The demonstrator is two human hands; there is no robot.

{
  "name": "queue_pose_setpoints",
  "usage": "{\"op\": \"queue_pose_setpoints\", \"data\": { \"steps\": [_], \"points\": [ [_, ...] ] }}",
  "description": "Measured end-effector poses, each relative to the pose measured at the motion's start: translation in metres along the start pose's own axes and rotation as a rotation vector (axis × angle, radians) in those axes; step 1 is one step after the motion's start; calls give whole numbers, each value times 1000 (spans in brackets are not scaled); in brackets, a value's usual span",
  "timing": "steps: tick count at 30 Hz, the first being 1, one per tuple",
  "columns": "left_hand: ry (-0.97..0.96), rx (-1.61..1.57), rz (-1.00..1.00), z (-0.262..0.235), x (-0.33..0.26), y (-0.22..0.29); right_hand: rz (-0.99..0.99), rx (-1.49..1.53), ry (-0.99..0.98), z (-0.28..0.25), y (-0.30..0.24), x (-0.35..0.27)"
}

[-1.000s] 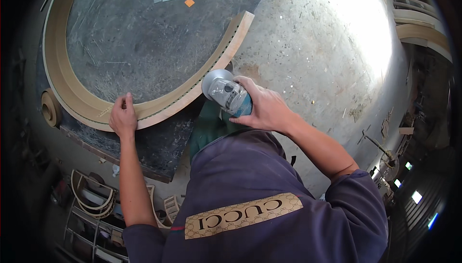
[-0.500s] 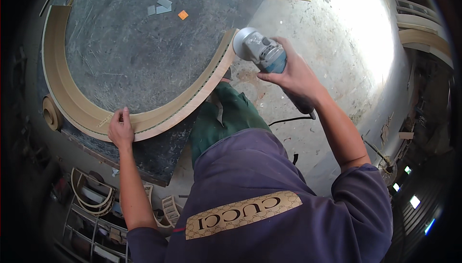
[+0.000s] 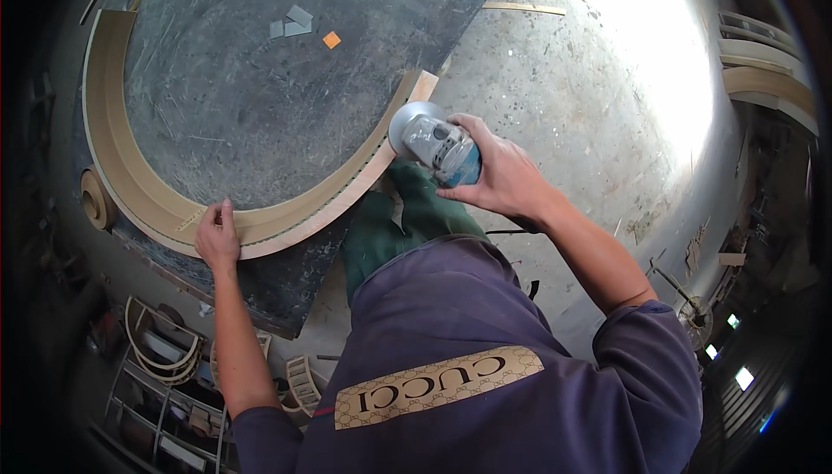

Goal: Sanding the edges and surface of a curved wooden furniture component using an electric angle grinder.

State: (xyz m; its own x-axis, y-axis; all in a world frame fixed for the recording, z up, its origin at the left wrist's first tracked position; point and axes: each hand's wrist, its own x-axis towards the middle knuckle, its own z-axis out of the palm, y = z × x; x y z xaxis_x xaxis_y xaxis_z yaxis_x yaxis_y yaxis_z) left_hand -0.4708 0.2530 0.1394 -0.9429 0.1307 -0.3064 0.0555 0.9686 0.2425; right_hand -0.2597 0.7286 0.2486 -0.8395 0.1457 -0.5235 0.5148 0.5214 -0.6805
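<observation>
A large curved wooden frame piece (image 3: 111, 119), shaped like a U, lies on a dark scuffed tabletop (image 3: 234, 110). My left hand (image 3: 217, 233) grips the near part of its rim, thumb up on the inner side and fingers over the outer edge. In my right hand (image 3: 496, 169) is an angle grinder (image 3: 438, 143) with a teal and grey body. Its pale round disc (image 3: 407, 123) sits at the frame's upper edge, a little short of the right end; whether it touches the wood I cannot tell.
Grey and orange square pieces (image 3: 332, 40) lie on the tabletop. A roll of tape (image 3: 95, 198) is by the left edge. A wooden strip (image 3: 524, 9) rests on the concrete floor. Curved wooden parts (image 3: 767, 84) are stacked far right; a metal rack (image 3: 165, 405) stands lower left.
My right hand has brought the grinder left and nearer to me along the rim, away from the frame's right end. My left hand keeps its hold.
</observation>
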Motion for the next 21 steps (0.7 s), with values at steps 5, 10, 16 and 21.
{"op": "queue_pose_setpoints", "data": {
  "steps": [5, 10, 16, 21],
  "points": [
    [13, 6, 12, -1, 0, -1, 78, 29, 194, -33, 22, 23],
    [20, 17, 13, -1, 1, -5, 182, 151, 461, -44, 47, 20],
    [42, -3, 30, 3, -1, 0, 163, 367, 663, 19, 70, -48],
    [244, -151, 663, 32, -54, 87, 345, 471, 808, 71, 67, -117]
  ]
}}
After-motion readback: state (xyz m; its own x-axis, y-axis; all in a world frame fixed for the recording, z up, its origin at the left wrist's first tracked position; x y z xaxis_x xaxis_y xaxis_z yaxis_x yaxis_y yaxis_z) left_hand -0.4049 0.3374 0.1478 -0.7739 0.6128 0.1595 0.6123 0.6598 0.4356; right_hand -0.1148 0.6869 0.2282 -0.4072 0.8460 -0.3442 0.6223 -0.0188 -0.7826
